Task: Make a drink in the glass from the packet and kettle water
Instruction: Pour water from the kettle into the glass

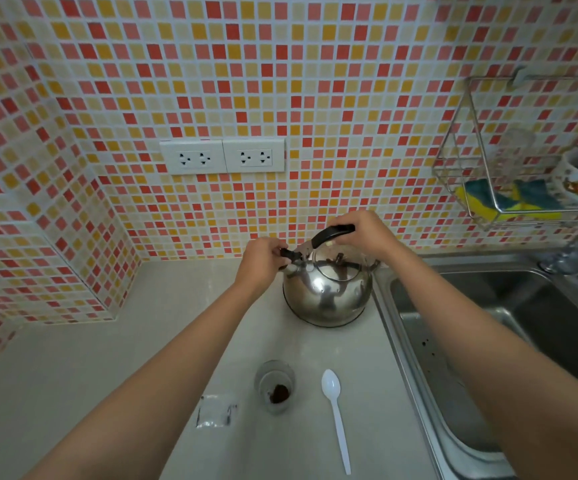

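Note:
A shiny steel kettle (327,296) stands on the counter by the wall, beside the sink. My right hand (367,233) is wrapped around its black handle. My left hand (261,263) pinches the black piece at the spout end of that handle. Nearer to me stands a small clear glass (274,385) with dark brown powder at its bottom. To the left of the glass lies a clear, flat packet (215,412) that looks empty. A white plastic spoon (336,415) lies to the right of the glass.
A steel sink (488,341) fills the right side, with a tap (564,251) behind it. A wire rack (509,188) on the tiled wall holds sponges and a bowl. Two double sockets (222,156) sit on the wall above the pale counter (72,375).

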A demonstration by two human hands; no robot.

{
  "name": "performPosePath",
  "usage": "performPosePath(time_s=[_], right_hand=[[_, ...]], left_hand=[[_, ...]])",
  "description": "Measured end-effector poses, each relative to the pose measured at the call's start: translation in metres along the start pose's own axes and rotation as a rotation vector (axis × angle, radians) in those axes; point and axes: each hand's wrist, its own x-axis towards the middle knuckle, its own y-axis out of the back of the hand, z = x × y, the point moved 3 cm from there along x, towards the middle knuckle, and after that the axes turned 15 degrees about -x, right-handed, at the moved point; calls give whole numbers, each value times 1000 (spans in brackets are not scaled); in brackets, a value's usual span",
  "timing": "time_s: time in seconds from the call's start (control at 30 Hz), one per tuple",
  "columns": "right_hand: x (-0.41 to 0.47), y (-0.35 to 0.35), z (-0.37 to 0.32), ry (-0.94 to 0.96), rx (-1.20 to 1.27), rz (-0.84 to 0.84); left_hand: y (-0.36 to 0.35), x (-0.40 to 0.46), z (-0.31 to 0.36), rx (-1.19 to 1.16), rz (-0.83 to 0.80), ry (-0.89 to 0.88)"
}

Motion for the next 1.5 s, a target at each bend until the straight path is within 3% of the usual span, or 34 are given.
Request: performPosePath(time_s=[0.43, 1.0, 1.5], right_hand=[[-80, 61, -67, 221, -223, -19], [-144, 10, -90, 338, -443, -186], [-138, -6, -107, 354, -545, -236]], left_hand=[[34, -92, 76, 341, -258, -173], [12, -155, 21, 417, -381, -122], [11, -152, 2, 459, -348, -83]])
